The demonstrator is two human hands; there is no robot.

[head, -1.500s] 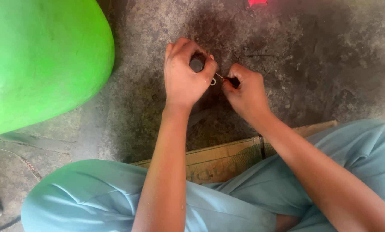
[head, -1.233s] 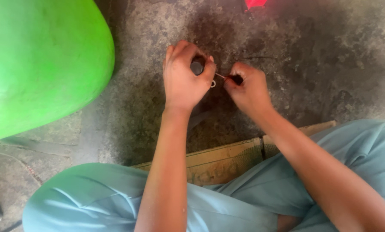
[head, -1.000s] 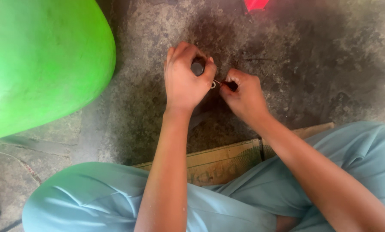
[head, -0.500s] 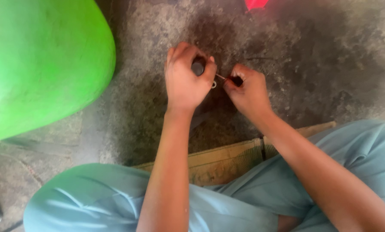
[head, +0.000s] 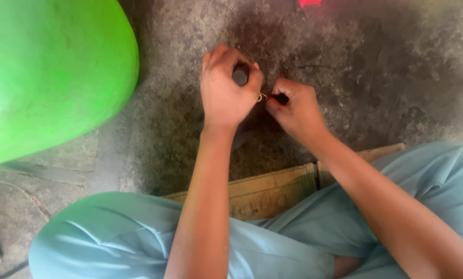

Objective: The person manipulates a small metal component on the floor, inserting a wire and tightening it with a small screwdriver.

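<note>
My left hand (head: pixel 226 93) is curled over the dark concrete floor and grips a small dark round part (head: pixel 240 76) between thumb and fingers. A tiny metal ring (head: pixel 260 96) sticks out at the thumb side of that hand. My right hand (head: pixel 296 111) sits right beside it, fingers pinched on a thin dark tool or pin (head: pixel 278 98) whose tip meets the ring. Both forearms reach forward from my lap. What exactly the small parts are is too small to tell.
A large bright green rounded plastic object (head: pixel 45 72) fills the upper left. I sit on a piece of cardboard (head: pixel 273 188) with light blue trousers (head: pixel 113 237) over both legs. A pink scrap (head: pixel 309 3) lies at the top edge. Stained grey floor (head: pixel 386 67) lies all around.
The two hands have stayed almost in place; my right hand has edged slightly closer to the left, with small finger shifts at the ring.
</note>
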